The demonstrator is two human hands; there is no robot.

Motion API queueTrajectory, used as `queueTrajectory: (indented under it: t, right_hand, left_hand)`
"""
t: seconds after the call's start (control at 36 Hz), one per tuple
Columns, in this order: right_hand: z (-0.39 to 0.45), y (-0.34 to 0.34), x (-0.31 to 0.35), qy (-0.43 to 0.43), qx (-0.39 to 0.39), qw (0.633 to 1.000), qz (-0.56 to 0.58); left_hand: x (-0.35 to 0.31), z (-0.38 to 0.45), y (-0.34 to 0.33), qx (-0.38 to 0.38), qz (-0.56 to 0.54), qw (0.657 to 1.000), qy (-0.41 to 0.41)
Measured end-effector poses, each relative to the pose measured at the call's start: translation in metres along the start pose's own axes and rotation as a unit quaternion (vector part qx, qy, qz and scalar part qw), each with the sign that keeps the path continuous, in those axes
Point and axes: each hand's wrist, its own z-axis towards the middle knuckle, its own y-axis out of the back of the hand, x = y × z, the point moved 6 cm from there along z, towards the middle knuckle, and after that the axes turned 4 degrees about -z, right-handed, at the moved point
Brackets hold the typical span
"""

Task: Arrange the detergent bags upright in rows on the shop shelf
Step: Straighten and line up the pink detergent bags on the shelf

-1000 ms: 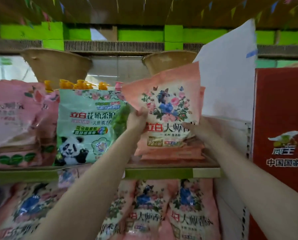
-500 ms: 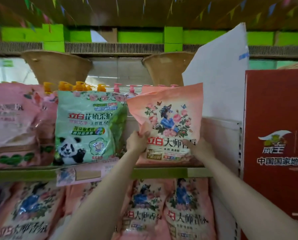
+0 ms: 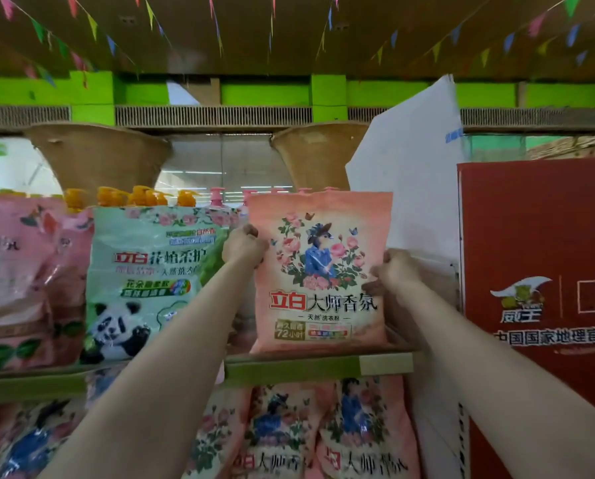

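Detergent bag (image 3: pixel 320 271), pink, stands upright on the shelf (image 3: pixel 290 368), long axis vertical, front facing out. The left hand (image 3: pixel 242 248) pinches its edge at 9 o'clock, the right hand (image 3: pixel 394 273) at 3 o'clock. Its label reads "立白 大师香氛" and "72小时". At 9 o'clock stands a green panda bag (image 3: pixel 150 281), also "立白".

Pink bag (image 3: pixel 320 271) now upright on shelf (image 3: pixel 323 366), was tilted up.
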Motion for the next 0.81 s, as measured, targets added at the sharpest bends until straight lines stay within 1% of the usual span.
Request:
queueTrajectory:
  t: [0.06, 0.11, 0.14, 0.22, 0.28, 0.33, 0.36, 0.39, 0.42, 0.44, 0.47, 0.5, 0.53, 0.56, 0.58, 0.64, 0.69, 0.75, 0.81]
  right_hand:
    - [0.005, 0.002, -0.007, 0.005, -0.035, 0.999, 0.030]
    - [0.008, 0.001, -0.014, 0.010, -0.039, 0.998, 0.052]
    - [0.008, -0.001, -0.016, 0.011, -0.032, 0.998, 0.051]
    - [0.008, 0.001, -0.013, 0.059, -0.004, 0.998, 0.018]
    - [0.003, 0.001, -0.012, 0.085, 0.039, 0.995, -0.019]
    - [-0.005, -0.008, -0.025, 0.072, 0.134, 0.987, -0.058]
    - [-0.012, -0.015, -0.035, 0.050, 0.181, 0.978, -0.090]
    - [-0.013, -0.020, -0.046, 0.040, 0.203, 0.971, -0.124]
    - [-0.012, -0.022, -0.055, 0.034, 0.198, 0.968, -0.150]
    - [-0.009, -0.024, -0.063, 0.037, 0.184, 0.970, -0.153]
    - [-0.005, -0.026, -0.069, 0.035, 0.164, 0.974, -0.154]
    - [-0.002, -0.027, -0.071, 0.045, 0.138, 0.977, -0.156]
    - [-0.004, -0.027, -0.067, 0.049, 0.108, 0.977, -0.180]
    - [-0.008, -0.027, -0.062, 0.052, 0.075, 0.971, -0.220]
    - [-0.014, -0.027, -0.054, 0.047, 0.043, 0.963, -0.262]
    - [-0.033, -0.026, -0.040, 0.026, -0.006, 0.956, -0.293]
    - [-0.045, -0.027, -0.029, 0.037, -0.053, 0.951, -0.302]
    - [-0.051, -0.033, -0.021, 0.085, -0.094, 0.945, -0.302]
    - [-0.058, -0.042, -0.014, 0.140, -0.118, 0.943, -0.278]
  left_hand:
    - [-0.008, 0.003, -0.005, 0.007, -0.053, 0.998, -0.015]
    - [-0.005, 0.002, -0.011, 0.015, -0.079, 0.997, -0.016]
    - [-0.001, 0.001, -0.012, 0.015, -0.083, 0.996, -0.013]
    - [0.017, -0.003, -0.009, 0.020, -0.104, 0.994, 0.007]
    - [0.030, -0.008, -0.005, 0.043, -0.083, 0.995, 0.021]
    - [0.043, -0.022, -0.003, 0.106, -0.043, 0.993, 0.037]
    - [0.053, -0.031, -0.004, 0.161, -0.005, 0.986, 0.049]
    - [0.063, -0.040, -0.008, 0.219, 0.035, 0.973, 0.061]
    - [0.073, -0.052, -0.013, 0.270, 0.067, 0.958, 0.072]
    - [0.081, -0.064, -0.018, 0.299, 0.095, 0.946, 0.080]
    - [0.090, -0.067, -0.021, 0.290, 0.124, 0.946, 0.075]
    - [0.097, -0.066, -0.022, 0.250, 0.157, 0.954, 0.057]
    - [0.102, -0.063, -0.021, 0.194, 0.186, 0.963, 0.035]
    - [0.103, -0.062, -0.018, 0.144, 0.197, 0.970, 0.016]
    - [0.103, -0.063, -0.017, 0.110, 0.198, 0.974, 0.004]
    - [0.104, -0.068, -0.017, 0.093, 0.182, 0.979, 0.003]
    - [0.105, -0.072, -0.017, 0.094, 0.191, 0.977, -0.002]
    - [0.105, -0.070, -0.013, 0.082, 0.200, 0.976, -0.018]
    - [0.104, -0.065, -0.003, 0.059, 0.200, 0.977, -0.039]
